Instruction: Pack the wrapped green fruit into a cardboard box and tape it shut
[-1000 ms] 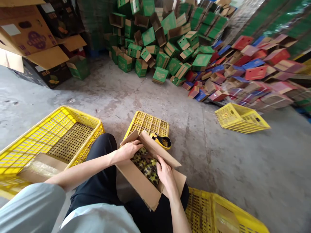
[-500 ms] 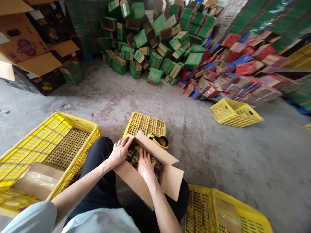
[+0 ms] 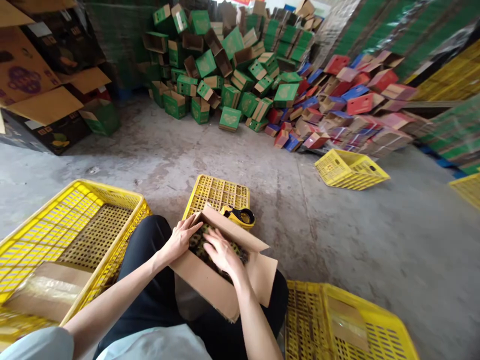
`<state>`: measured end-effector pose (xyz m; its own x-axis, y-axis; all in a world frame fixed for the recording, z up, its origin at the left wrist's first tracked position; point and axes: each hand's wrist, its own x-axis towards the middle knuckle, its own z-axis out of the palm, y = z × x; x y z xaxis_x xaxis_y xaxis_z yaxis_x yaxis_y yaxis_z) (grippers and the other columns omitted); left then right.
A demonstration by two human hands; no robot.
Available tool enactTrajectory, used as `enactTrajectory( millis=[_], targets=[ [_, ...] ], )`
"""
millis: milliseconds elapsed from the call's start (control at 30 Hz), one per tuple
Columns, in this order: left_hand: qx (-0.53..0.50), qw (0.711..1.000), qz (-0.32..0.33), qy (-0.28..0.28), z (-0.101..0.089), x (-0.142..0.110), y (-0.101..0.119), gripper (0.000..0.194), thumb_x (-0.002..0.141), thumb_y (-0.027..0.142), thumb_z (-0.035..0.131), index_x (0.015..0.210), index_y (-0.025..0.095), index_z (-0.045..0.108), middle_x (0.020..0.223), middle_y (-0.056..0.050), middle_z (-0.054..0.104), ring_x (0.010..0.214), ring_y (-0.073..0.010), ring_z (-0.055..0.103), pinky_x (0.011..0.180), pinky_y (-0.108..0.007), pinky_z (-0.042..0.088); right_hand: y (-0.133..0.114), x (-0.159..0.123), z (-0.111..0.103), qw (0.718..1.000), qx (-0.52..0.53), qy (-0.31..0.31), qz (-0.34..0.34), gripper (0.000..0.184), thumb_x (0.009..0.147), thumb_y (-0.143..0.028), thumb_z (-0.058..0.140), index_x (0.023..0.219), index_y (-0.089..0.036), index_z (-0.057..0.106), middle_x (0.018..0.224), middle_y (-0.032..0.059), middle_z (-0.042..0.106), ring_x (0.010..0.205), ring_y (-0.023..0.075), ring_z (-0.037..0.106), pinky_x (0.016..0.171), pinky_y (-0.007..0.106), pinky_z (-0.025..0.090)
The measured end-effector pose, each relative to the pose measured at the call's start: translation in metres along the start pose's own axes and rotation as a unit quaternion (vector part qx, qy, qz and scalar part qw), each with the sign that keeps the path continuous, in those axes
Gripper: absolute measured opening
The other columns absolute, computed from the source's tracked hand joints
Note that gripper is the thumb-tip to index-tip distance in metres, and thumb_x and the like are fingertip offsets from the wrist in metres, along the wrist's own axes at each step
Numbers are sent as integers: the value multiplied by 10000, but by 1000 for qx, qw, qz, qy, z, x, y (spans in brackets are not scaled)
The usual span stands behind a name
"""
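open brown cardboard box, yellow-and-dark mottled contents

Spots Within Tan

Plain tan on the open cardboard box; mottled black and yellow on the small lumpy contents. Yellow with black on the plastic tape dispenser; solid yellow on the latticed plastic crate at left.

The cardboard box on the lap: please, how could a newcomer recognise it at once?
Between the large yellow crate at the left edge and the yellow crate at the lower right are the person's dark trousers. On them rests the cardboard box, flaps open. Unlike the green boxes and red boxes, it is plain brown and holds mottled items.
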<state>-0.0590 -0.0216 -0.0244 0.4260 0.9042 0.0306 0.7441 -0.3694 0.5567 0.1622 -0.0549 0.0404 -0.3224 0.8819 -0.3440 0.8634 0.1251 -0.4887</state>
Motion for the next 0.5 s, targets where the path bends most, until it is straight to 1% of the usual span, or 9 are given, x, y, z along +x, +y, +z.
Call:
enactTrajectory(
  millis=[67, 133, 167, 200, 233, 300, 333, 433, 500],
  targets=[
    [12, 1000, 1, 26, -3, -3, 5, 789, 810, -50, 465, 1520, 285, 544, 1676, -111, 361, 1451, -343, 414, 1109, -568, 458, 15, -21, -5, 997, -29, -3, 66, 503, 1044, -309, 477, 1542, -249, 521, 1697, 106, 341, 1553, 306, 346, 1260, 461, 308],
    [46, 998, 14, 48, -7, -2, 16, 737, 848, -28, 475, 1516, 274, 543, 1681, -121, 347, 1472, -363, 374, 1130, -600, 423, 26, -36, -3, 989, -57, -23, 135, 620, 945, -225, 632, 1549, -167, 505, 1660, 243, 353, 1482, 440, 430, 1188, 586, 373],
    [67, 996, 30, 48, -8, -1, 22, 685, 883, 0, 481, 1511, 266, 545, 1678, -128, 349, 1482, -370, 356, 1137, -601, 414, 30, -41, 0, 985, -66, -33, 156, 705, 886, -179, 695, 1559, -143, 486, 1647, 285, 349, 1454, 479, 453, 1155, 603, 403],
    [88, 994, 52, 32, -8, 2, 30, 627, 919, 34, 485, 1503, 253, 551, 1671, -137, 358, 1490, -371, 344, 1146, -588, 409, 32, -42, 4, 982, -73, -40, 171, 756, 849, -142, 723, 1564, -127, 476, 1641, 309, 339, 1442, 499, 458, 1138, 600, 422],
    [104, 991, 80, 2, -6, 6, 37, 566, 946, 64, 487, 1477, 238, 573, 1652, -144, 387, 1487, -362, 355, 1153, -555, 414, 33, -42, 9, 980, -78, -44, 178, 786, 829, -121, 736, 1568, -116, 467, 1638, 323, 331, 1439, 508, 457, 1128, 590, 435],
    [125, 980, 130, -83, 0, 16, 49, 472, 945, 72, 508, 1379, 197, 647, 1580, -159, 481, 1464, -327, 409, 1168, -471, 420, 31, -39, 14, 979, -80, -45, 182, 761, 848, -145, 730, 1563, -110, 473, 1638, 324, 331, 1446, 499, 451, 1128, 570, 443],
    [129, 977, 136, -103, 4, 23, 52, 423, 930, 70, 533, 1308, 179, 688, 1518, -166, 545, 1450, -318, 439, 1168, -443, 424, 30, -37, 14, 980, -78, -44, 179, 731, 871, -179, 718, 1560, -113, 480, 1634, 317, 346, 1449, 492, 450, 1132, 570, 441],
    [136, 975, 123, -125, 13, 39, 54, 257, 903, 95, 608, 1104, 150, 759, 1283, -179, 697, 1342, -316, 567, 1130, -413, 467, 31, -43, 7, 985, -70, -38, 156, 644, 950, -294, 650, 1559, -159, 492, 1649, 242, 375, 1505, 422, 398, 1179, 528, 412],
    [130, 976, 118, -128, 13, 44, 52, 190, 904, 137, 647, 1049, 150, 769, 1225, -174, 723, 1289, -315, 615, 1116, -410, 489, 38, -57, -1, 992, -49, 11, 115, 567, 1012, -347, 546, 1555, -192, 498, 1664, 165, 386, 1551, 331, 345, 1224, 468, 375]
  ],
)
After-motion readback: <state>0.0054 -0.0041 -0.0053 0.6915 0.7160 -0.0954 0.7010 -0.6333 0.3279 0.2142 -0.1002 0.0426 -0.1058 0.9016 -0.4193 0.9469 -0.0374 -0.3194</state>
